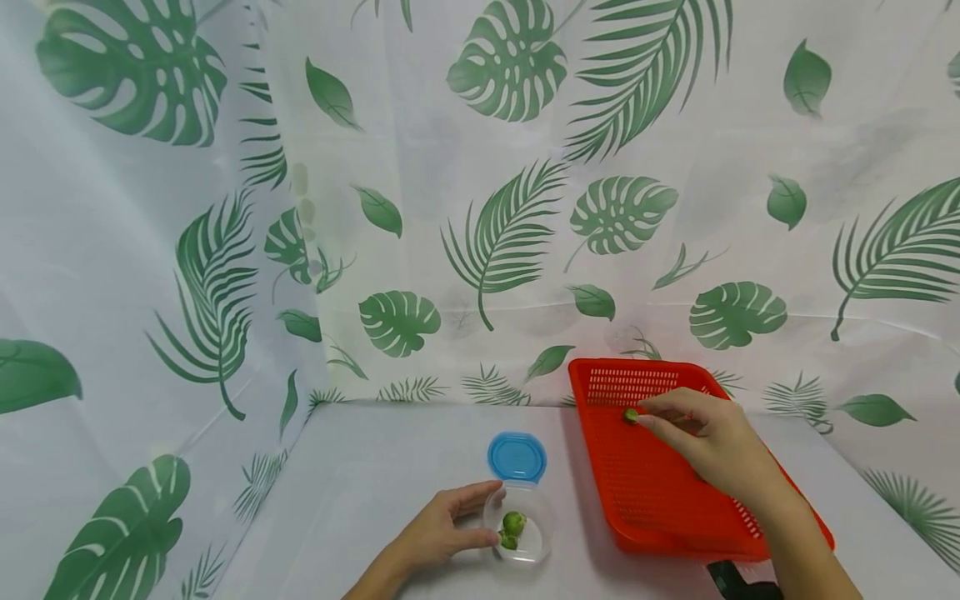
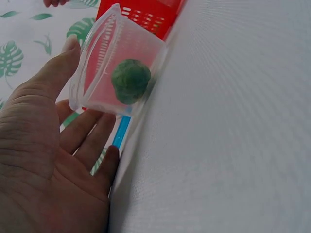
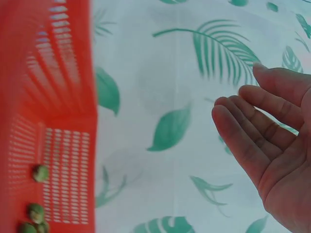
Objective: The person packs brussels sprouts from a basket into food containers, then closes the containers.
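My left hand (image 1: 457, 523) holds a small clear plastic cup (image 1: 531, 552), its thumb on the near side and its fingers on the far side. Inside the cup lie Brussels sprouts (image 1: 513, 523); one Brussels sprout (image 2: 130, 81) shows through the wall in the left wrist view. A blue lid (image 1: 517, 457) lies just behind the cup. Over the red plastic basket (image 1: 622, 533) hovers my right hand (image 1: 708, 437). In the right wrist view its fingers (image 3: 243, 131) are relaxed, thumb apart, with nothing between them. Several Brussels sprouts (image 3: 40, 173) lie on the basket floor beneath.
Slotted walls surround the basket on the right of the white table (image 1: 405, 442). A black object (image 1: 742, 583), partly out of frame, sits by its near edge. A leaf-patterned curtain (image 1: 420, 150) hangs behind and at the sides.
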`<move>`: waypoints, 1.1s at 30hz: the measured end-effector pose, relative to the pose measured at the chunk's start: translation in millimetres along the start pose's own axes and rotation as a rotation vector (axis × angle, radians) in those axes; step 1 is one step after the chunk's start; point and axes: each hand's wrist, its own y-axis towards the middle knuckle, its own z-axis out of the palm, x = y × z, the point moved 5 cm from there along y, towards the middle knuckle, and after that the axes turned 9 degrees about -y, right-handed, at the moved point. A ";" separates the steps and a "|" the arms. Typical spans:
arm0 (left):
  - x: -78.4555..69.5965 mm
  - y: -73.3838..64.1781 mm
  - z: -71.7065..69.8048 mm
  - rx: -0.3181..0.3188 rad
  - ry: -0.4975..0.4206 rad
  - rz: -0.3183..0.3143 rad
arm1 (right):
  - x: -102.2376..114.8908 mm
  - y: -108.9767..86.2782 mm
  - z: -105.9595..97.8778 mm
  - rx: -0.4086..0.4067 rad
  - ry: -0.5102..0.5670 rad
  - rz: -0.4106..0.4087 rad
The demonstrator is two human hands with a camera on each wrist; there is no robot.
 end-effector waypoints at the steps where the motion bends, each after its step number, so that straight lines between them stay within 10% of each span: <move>1: 0.3 0.4 0.0 0.000 -0.003 -0.003 | 0.3 1.5 -4.1 -0.008 -0.011 -0.003; 16: -0.7 -0.9 -0.8 -0.007 0.000 0.019 | -3.3 17.9 -36.9 -0.054 -0.089 -0.085; 33: -1.0 -0.3 1.2 -0.020 0.011 0.005 | -28.3 43.9 -42.6 0.055 -0.137 0.013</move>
